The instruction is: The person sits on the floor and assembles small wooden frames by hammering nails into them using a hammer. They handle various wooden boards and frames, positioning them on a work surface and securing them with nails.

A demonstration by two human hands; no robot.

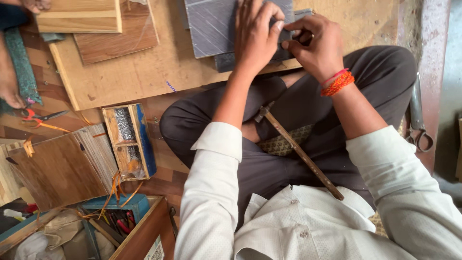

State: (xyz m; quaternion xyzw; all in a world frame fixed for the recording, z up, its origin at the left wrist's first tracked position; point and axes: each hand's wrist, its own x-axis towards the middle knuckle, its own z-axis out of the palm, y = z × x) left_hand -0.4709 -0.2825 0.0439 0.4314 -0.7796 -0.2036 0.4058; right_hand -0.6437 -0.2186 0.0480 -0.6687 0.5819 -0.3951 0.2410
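Grip: left hand [257,36] presses flat-fingered on the grey sheet [216,24], pinning it; right hand [317,45] pinches the sheet's near edge between thumb and fingertips, where the two hands meet. Whether something small sits in that pinch, I cannot tell.
Far left: another person's hand [9,82] rests on the floor beside orange-handled scissors [41,117].
Small open box [131,142]: lies just beside the knee, likely kept within reach; its contents look metallic, too small to name.
Plywood board [139,72]: lies under the grey sheet as a work surface, touching the shins.
Hammer [298,151]: rests across the lap, head toward the board, handle toward the body, parked while both hands are busy.
Orange thread bracelet [338,82]: circles the right wrist.
Shears [417,118]: lie on the floor by the right knee, apart from the work.
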